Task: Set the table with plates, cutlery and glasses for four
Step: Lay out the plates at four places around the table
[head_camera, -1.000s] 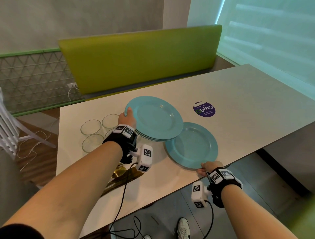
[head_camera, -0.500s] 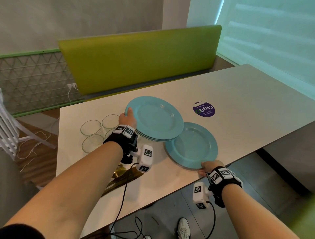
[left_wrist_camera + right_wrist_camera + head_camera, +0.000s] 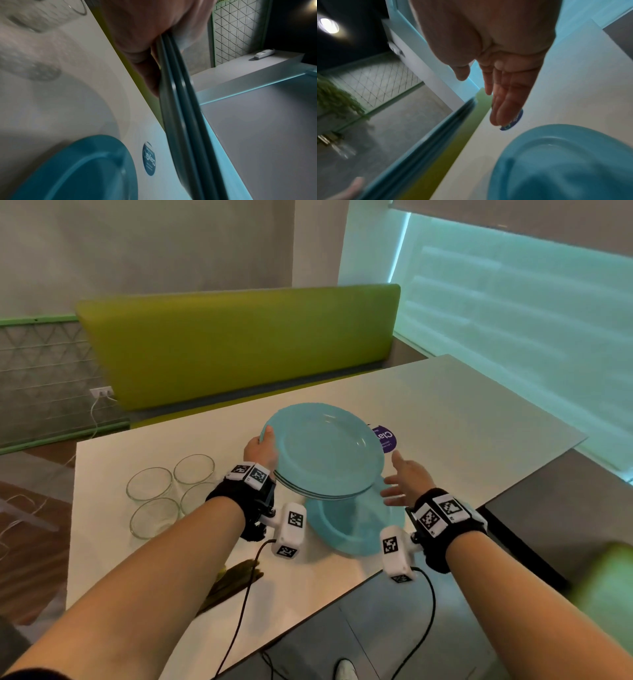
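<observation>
My left hand [image 3: 262, 448] grips the left rim of a stack of three blue plates [image 3: 325, 450], held tilted above the white table [image 3: 462, 419]; the three rims [image 3: 180, 108] show edge-on under my thumb in the left wrist view. A single blue plate [image 3: 346, 525] lies flat on the table near its front edge, partly under the stack, and is seen again as the blue plate [image 3: 565, 162] below my palm. My right hand [image 3: 402, 479] hovers open just right of the stack, fingers [image 3: 501, 105] straight, holding nothing.
Several clear glasses [image 3: 154, 501] stand at the table's left. Gold cutlery [image 3: 233, 583] lies near the front edge, partly under my left arm. A purple round sticker [image 3: 387, 438] sits behind the plates. A green bench back [image 3: 239, 344] runs along the far side.
My right hand let go of the single plate's near rim and rose, open, beside the stack. The left hand lifted the stack higher and over the single plate. The head view shifted.
</observation>
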Motion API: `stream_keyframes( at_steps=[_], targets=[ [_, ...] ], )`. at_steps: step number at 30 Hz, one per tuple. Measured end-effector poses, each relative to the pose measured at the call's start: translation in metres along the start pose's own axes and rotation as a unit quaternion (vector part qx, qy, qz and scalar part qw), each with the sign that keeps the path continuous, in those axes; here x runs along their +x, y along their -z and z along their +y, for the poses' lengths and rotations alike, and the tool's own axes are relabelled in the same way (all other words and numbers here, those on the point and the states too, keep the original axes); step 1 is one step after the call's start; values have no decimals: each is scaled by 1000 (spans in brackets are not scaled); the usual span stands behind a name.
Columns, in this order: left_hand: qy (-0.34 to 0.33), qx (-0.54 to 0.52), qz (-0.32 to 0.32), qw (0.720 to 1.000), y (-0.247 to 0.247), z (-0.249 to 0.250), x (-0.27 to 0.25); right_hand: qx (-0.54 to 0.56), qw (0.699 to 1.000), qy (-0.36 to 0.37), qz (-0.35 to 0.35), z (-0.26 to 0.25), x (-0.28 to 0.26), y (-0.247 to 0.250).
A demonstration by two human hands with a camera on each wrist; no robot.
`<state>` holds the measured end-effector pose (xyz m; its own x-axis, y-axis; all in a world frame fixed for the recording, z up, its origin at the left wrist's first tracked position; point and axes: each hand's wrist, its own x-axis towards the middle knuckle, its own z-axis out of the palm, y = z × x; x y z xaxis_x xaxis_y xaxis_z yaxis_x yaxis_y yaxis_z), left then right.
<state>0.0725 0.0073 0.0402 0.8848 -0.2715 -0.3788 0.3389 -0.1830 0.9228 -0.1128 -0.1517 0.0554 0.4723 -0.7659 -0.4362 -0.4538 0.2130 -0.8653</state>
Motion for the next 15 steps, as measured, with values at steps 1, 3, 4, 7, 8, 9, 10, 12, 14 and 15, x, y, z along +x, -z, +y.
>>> stream_keyframes(
  at_steps=[1,3,4,7,8,9,10,12,14,15],
  targets=[
    [-2,6,-12,1000,-7,1,1,9,1000,-1,-8,-7,-2,2],
    [-5,20,-34,999,-23,5,1,10,1000,7,4,-13,-2,6],
    [-6,25,-43,999,-31,8,-1,9,1000,14,24,-15,0,9],
    [-9,20,-50,999,-54,15,-5,43,998,5,54,-20,14,25],
    [-10,19,-48,999,-62,18,-5,62,997,-3,53,-23,20,31],
    [-16,20,-47,999,-69,21,-4,77,996,-15,50,-25,27,37],
    [-16,21,-46,999,-76,23,-4,94,994,-21,44,-27,35,42],
    [-11,14,-42,999,-90,30,-1,109,993,-30,36,-32,49,53],
    [3,6,-46,999,-105,32,7,123,991,-39,29,-38,65,63],
    [14,0,-47,999,-113,30,14,124,991,-41,26,-40,73,69]
  ],
)
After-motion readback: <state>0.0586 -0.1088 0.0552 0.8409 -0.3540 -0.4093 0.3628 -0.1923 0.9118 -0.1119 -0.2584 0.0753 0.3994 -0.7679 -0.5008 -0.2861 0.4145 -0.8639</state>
